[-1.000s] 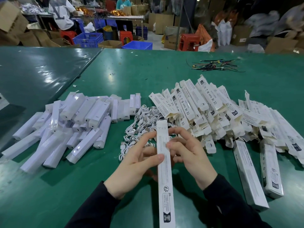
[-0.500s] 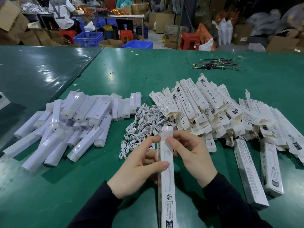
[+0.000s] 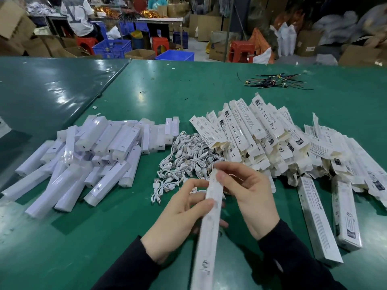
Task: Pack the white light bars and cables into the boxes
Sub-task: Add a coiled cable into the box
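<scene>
Both hands grip one box (image 3: 211,218): left hand (image 3: 178,218) curled round its middle, right hand (image 3: 249,197) pinching the far end. Risk: end flap buckles if pressed askew.

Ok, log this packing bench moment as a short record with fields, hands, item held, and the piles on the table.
left hand: grips the held box mid-length
right hand: pinches the held box's far end
held box: long, white, lifted off the table, blurred
light bars: loose pile, table left
cables: white tangle, centre
empty boxes: heap, right of the cables
closed boxes: two lying flat, near right
table: green
</scene>
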{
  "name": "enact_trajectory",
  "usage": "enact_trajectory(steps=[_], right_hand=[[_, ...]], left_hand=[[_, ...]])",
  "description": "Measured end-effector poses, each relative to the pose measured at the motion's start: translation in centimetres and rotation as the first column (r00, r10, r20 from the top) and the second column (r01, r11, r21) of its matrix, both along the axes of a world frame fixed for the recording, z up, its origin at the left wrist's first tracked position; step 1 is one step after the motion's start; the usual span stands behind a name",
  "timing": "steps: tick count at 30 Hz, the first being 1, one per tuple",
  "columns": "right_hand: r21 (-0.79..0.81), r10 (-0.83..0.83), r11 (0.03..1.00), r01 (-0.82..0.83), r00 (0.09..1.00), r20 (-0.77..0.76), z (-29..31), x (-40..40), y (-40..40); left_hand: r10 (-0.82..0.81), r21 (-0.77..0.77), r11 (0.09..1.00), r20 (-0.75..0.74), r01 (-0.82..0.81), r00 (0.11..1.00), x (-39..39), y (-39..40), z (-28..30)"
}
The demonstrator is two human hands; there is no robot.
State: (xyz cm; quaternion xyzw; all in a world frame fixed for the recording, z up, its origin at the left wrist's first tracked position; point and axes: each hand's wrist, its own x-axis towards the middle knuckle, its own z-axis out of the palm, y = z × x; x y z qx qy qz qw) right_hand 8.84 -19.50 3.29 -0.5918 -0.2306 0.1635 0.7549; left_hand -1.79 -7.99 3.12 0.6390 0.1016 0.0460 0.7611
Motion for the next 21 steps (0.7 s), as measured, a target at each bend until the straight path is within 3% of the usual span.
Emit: enact_trajectory(steps=[3, 6, 10, 12, 14, 19, 21], right_hand=[[0.094, 0.048, 0.995, -0.035, 0.989, -0.138, 0.2, 0.0, 0.0], [0.197, 0.117, 0.978, -0.072, 0.967, -0.225, 0.7, 0.1, 0.0], [0.227, 0.182, 0.964, -0.137, 0.965, -0.19, 1.2, 0.3, -0.3], [0.184, 0.194, 0.969, -0.165, 0.969, -0.152, 1.3, -0.1, -0.2], [0.152, 0.193, 0.973, -0.173, 0.973, -0.129, 1.1, -0.3, -0.1], [0.194, 0.154, 0.974, -0.116, 0.969, -0.194, 1.3, 0.0, -0.3], [0.194, 0.162, 0.974, -0.12, 0.961, -0.223, 1.3, 0.1, -0.2]], left_hand=[[-0.078, -0.209, 0.976, -0.071, 0.061, 0.994, 0.0, -0.2, 0.2], [-0.042, -0.261, 0.965, -0.045, 0.028, 0.998, 0.0, -0.2, 0.2], [0.208, 0.018, 0.977, 0.141, -0.213, 0.968, 0.1, 0.0, -0.2], [0.234, 0.167, 0.948, 0.206, -0.27, 0.95, -0.1, 0.1, -0.2], [0.198, 0.208, 0.947, 0.219, -0.244, 0.956, -0.2, 0.1, -0.2], [-0.021, -0.033, 0.999, 0.158, 0.027, 0.987, -0.3, 0.6, 0.5], [-0.034, -0.078, 0.996, 0.162, 0.047, 0.986, -0.4, 0.9, 0.7]])
